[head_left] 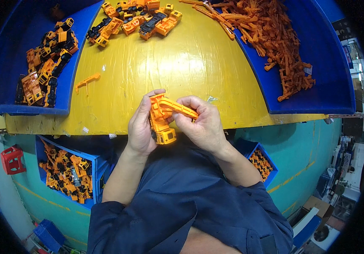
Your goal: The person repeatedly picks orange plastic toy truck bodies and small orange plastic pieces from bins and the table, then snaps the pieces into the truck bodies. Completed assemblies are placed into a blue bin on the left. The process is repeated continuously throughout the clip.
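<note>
Filling the upper middle, the yellow tabletop (156, 63) runs between blue bins at upper left (5, 84) and upper right (332, 80). At centre, the left hand (139, 127) grips a toy truck (159, 123); the right hand (202, 122) pinches its orange boom (177, 106). Boom-fitting seems underway; next probably calls for an aligned press.

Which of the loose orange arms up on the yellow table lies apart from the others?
The single arm just right of the left blue tray; the other loose arms lie clustered in or beside the right blue tray.
</note>
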Available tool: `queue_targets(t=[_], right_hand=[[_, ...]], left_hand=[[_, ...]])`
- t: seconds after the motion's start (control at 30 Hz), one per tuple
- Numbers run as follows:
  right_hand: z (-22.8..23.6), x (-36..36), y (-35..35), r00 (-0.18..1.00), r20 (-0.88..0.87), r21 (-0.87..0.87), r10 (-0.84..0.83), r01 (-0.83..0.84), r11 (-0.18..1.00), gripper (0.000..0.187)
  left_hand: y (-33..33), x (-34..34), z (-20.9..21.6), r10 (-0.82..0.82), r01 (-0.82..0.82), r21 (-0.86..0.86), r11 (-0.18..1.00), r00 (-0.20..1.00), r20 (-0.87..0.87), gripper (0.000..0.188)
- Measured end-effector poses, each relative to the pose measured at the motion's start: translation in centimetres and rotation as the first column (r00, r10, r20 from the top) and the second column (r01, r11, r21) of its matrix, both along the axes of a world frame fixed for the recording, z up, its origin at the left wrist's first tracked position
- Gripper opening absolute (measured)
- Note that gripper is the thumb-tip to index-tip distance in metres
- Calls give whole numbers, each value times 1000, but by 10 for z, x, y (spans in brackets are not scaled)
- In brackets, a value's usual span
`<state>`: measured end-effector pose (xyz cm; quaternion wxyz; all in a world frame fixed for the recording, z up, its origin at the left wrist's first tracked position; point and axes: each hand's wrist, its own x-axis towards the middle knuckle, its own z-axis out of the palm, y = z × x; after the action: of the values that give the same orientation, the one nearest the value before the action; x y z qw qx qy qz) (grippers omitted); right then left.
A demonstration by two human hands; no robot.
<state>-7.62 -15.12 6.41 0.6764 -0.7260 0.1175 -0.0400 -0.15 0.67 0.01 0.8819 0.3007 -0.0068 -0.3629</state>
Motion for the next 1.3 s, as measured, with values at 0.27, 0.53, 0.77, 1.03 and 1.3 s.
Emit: queue_targets(t=[0.27, 0.53, 0.77, 1.03, 1.3], right_hand=[[-6, 3, 2, 967, 244, -460, 79, 44, 887, 26], [4, 4, -3, 904, 268, -768, 331, -7, 640, 30], [4, -5, 9, 986, 150, -566, 71, 27, 824, 20], [5, -4, 15, 989, 83, -691, 122, -31, 722, 24], [6, -4, 18, 991, 6, -786, 135, -79, 614, 29]], left_hand=[[3, 0, 4, 5, -3, -53, 999, 999, 32, 50], [2, -3, 10, 71, -78, 61, 995, 992, 109, 56], [-3, -6, 12, 175, -224, 182, 957, 951, 254, 57], [-9, -8, 8, 230, -323, 248, 913, 912, 340, 53], [-6, -7, 4, 103, -411, 466, 784, 826, 554, 49]])
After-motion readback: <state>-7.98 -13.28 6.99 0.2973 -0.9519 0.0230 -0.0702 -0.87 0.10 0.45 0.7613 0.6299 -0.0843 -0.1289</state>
